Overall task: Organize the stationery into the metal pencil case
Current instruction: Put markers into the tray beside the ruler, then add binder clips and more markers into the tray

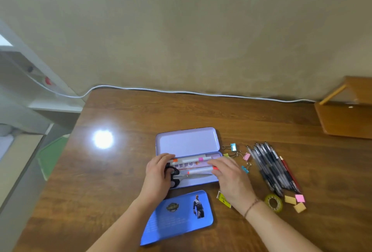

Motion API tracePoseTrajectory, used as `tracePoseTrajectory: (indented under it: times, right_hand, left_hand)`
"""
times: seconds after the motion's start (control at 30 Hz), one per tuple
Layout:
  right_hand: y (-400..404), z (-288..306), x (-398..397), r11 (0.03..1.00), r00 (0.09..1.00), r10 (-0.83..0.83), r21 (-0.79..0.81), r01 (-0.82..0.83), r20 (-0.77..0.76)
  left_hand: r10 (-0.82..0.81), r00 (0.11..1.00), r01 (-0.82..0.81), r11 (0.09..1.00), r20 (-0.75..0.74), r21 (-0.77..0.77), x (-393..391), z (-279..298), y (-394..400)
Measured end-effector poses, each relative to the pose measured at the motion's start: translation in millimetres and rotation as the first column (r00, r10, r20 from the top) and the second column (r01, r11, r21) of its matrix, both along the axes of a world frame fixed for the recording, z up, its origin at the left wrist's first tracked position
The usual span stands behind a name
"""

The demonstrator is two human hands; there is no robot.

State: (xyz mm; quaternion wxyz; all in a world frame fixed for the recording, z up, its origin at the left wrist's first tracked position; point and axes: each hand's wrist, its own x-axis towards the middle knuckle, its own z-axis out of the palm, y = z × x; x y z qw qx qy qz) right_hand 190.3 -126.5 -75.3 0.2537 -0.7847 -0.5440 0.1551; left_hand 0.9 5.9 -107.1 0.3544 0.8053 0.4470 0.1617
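Observation:
The lavender metal pencil case (187, 141) lies open in the middle of the wooden table, its lid tipped back. Inside it lie black-handled scissors (193, 175), an upper white marker (191, 159) with orange and pink bands, and a lower white marker (200, 171). My left hand (157, 173) rests its fingers on the left ends of the markers, above the scissor handles. At the case's right end, my right hand (231, 177) pinches the red end of the lower marker.
A blue printed tin insert (177, 217) lies in front of the case. To the right are several binder clips (233, 147), a bundle of pens (271, 167), a tape roll (273, 202), small sticky pads (296, 201) and a yellow packet (223, 199). A wooden stand (346, 119) is at the far right.

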Motion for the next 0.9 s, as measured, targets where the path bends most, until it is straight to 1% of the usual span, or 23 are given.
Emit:
tracePoseTrajectory:
  times: [0.07, 0.13, 0.37, 0.47, 0.57, 0.63, 0.77, 0.9]
  right_hand:
    - [13, -5, -7, 0.999, 0.997, -0.038, 0.03, 0.036, 0.065]
    - [22, -10, -10, 0.997, 0.993, -0.071, -0.002, 0.072, 0.092]
    - [30, -29, -18, 0.995, 0.988, -0.028, -0.089, 0.042, 0.15]
    - [33, -30, -19, 0.993, 0.98, 0.033, -0.121, -0.009, 0.198]
    - [37, -30, -20, 0.989, 0.975, 0.074, -0.141, -0.045, 0.21]
    - [36, -30, -20, 0.991, 0.981, 0.047, -0.134, -0.022, 0.188]
    - [32, -29, -20, 0.995, 0.998, -0.021, -0.094, 0.027, 0.062]
    - [28, -32, -17, 0.995, 0.998, -0.067, -0.07, 0.067, 0.0]
  left_hand:
    - [-0.005, 1.0, 0.005, 1.0, -0.004, -0.011, -2, 2, 3]
    - [-0.009, 1.0, 0.009, 1.0, -0.004, -0.021, -5, 2, 6]
    - [-0.048, 0.999, 0.049, 0.998, 0.02, -0.032, -11, 3, 12]
    - [-0.057, 0.998, 0.058, 0.998, 0.037, -0.022, -11, 4, 12]
    - [-0.048, 0.998, 0.05, 0.998, 0.047, -0.029, -11, 4, 12]
    - [-0.045, 0.998, 0.047, 0.998, 0.046, -0.041, -11, 4, 12]
    - [-0.039, 0.998, 0.042, 0.997, 0.05, -0.065, -11, 2, 11]
    - [-0.031, 0.998, 0.032, 0.999, 0.05, -0.023, -6, 0, 8]
